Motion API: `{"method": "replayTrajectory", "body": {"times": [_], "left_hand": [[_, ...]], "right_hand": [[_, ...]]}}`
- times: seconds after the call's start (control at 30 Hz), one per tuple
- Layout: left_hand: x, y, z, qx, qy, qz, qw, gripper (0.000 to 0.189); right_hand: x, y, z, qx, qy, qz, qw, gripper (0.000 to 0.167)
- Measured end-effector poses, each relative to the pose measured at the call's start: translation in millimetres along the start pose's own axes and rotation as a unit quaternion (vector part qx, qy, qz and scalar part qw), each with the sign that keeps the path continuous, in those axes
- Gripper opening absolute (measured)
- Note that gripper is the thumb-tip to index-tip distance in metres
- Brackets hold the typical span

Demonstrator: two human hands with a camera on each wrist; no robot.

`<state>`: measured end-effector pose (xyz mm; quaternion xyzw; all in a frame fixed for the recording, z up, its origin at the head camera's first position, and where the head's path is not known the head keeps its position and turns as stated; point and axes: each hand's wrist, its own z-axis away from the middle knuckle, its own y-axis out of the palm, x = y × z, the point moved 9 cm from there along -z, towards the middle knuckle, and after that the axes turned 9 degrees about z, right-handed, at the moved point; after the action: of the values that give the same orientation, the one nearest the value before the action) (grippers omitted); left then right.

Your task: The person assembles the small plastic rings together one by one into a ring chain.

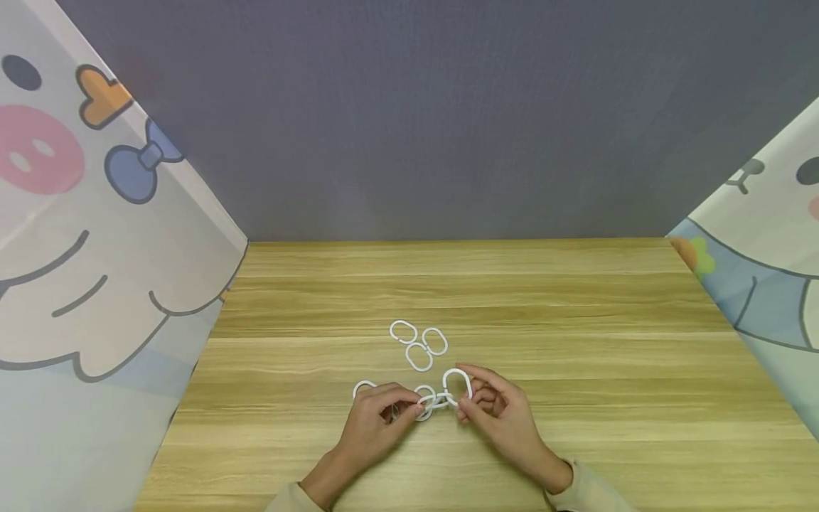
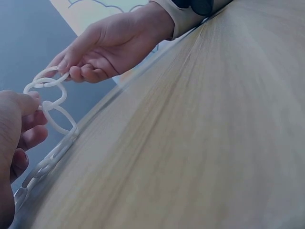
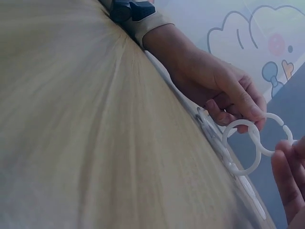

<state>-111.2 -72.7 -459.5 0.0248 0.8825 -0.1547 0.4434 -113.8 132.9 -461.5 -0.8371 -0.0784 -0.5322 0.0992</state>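
White oval curtain rings are joined in a chain between my hands, just over the table. With thumb and fingers my right hand (image 1: 502,419) holds an end ring (image 1: 456,370), which stands upright and passes through the neighbouring ring. My left hand (image 1: 380,419) pinches the chain between thumb and index finger, where another ring (image 3: 245,172) hangs down. Part of a further ring (image 1: 365,384) shows beyond the left knuckles; whether it is linked to the chain is hidden. The small gap in one ring (image 3: 291,135) is visible in the right wrist view.
Three more rings, among them one ring (image 1: 419,370) nearest me, lie close together beyond my hands on the wooden table (image 1: 576,320). A grey partition (image 1: 448,142) rises at the far edge, with cartoon-printed sheets (image 1: 160,263) along both sides.
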Motion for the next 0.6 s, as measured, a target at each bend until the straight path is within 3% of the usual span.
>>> {"method": "replayTrajectory", "body": {"times": [0.2, 0.6], "left_hand": [[2.1, 0.2, 0.8, 0.002, -0.006, 0.005, 1.0, 0.017], [2.8, 0.8, 0.9, 0.003, -0.001, 0.007, 1.0, 0.017]], "right_hand": [[-8.1, -5.2, 0.9, -0.018, 0.039, 0.016, 0.999, 0.022], [-14.6, -8.2, -0.3, -0.023, 0.071, 0.015, 0.9971, 0.004]]}}
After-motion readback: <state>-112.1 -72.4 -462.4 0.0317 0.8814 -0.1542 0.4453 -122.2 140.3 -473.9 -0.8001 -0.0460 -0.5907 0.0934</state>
